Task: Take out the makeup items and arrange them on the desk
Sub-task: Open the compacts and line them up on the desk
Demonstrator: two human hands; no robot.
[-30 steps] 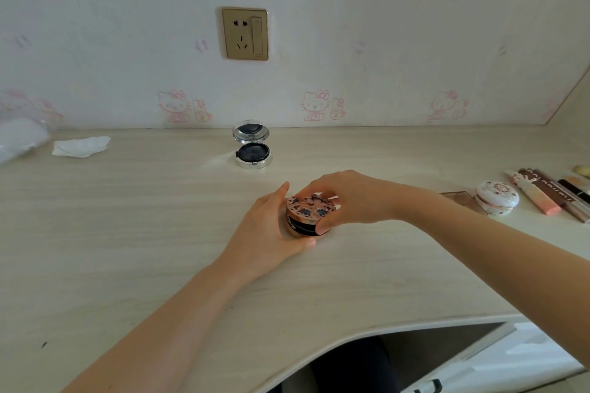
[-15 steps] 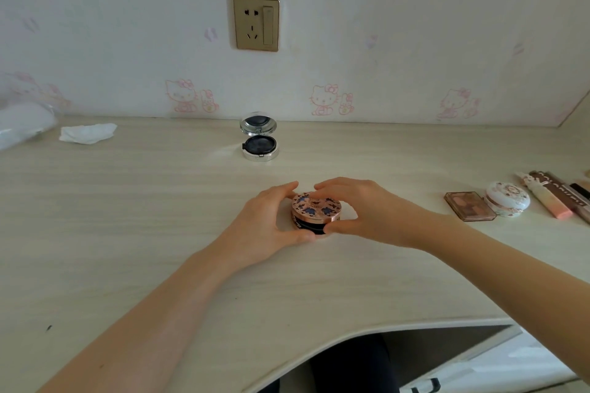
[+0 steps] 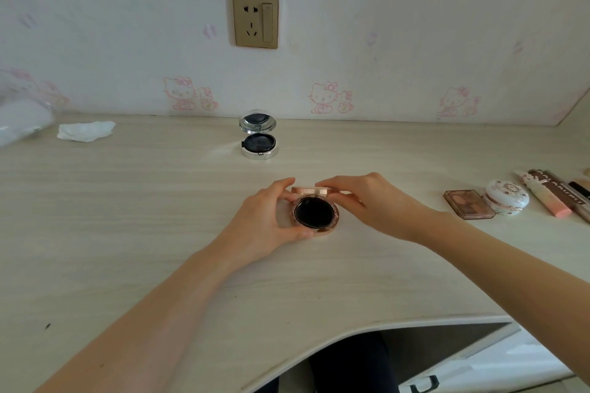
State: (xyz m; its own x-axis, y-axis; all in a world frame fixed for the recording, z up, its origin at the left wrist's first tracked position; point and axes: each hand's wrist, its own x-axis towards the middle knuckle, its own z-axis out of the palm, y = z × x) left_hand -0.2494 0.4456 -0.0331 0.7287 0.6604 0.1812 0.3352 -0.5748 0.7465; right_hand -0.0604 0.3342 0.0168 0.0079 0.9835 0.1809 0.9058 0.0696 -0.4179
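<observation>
A round rose-gold compact (image 3: 314, 214) sits on the desk's middle with its lid raised, a black puff showing inside. My left hand (image 3: 266, 222) grips the base from the left, thumb at the front rim. My right hand (image 3: 367, 201) pinches the raised lid at its top edge. A silver compact (image 3: 258, 137) stands open near the wall. At the right lie a brown eyeshadow palette (image 3: 467, 204), a white flowered round case (image 3: 506, 197) and several tubes (image 3: 549, 198).
A crumpled white tissue (image 3: 85, 131) and a clear plastic bag (image 3: 22, 120) lie at the back left. A wall socket (image 3: 255, 20) is above the silver compact. The desk's curved front edge (image 3: 367, 332) runs near my body, with a white drawer (image 3: 479, 370) below.
The rose-gold compact was closed, its patterned lid facing up; now my right hand has lifted the lid open while my left hand holds the base. The camera tilted down slightly.
</observation>
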